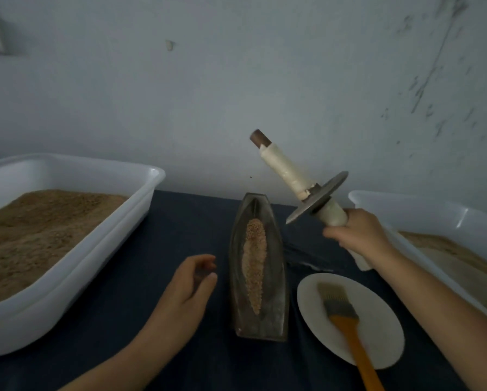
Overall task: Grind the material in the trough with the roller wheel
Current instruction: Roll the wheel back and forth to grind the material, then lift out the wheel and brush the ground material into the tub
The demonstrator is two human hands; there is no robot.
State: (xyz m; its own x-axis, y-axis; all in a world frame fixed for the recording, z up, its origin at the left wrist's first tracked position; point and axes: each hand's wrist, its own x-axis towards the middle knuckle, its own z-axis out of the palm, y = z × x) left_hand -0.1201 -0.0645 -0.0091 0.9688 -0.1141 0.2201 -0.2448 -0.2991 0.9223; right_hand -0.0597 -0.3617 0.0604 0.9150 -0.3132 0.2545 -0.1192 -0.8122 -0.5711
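Roller wheel was up in the air in my right hand, not yet in the trough.

My right hand gripped one wrapped handle end, fingers curled round it, with the disc tilted up and right of the trough. Left hand hung loosely curled and held nothing, just left of the trough. The wheel looked like metal, so probably heavy and stiff. One-handed it would tip, so I judged the free handle needed my left hand before rolling. The wrap looked grippy enough. The trough sat between my hands on the dark cloth, with a strip of grainy material along its groove. It was narrow, so grain could spill over the edges. The plate with the brush sat just right of the trough, near my right elbow's path. White tubs of powder stood at left and right, well clear.
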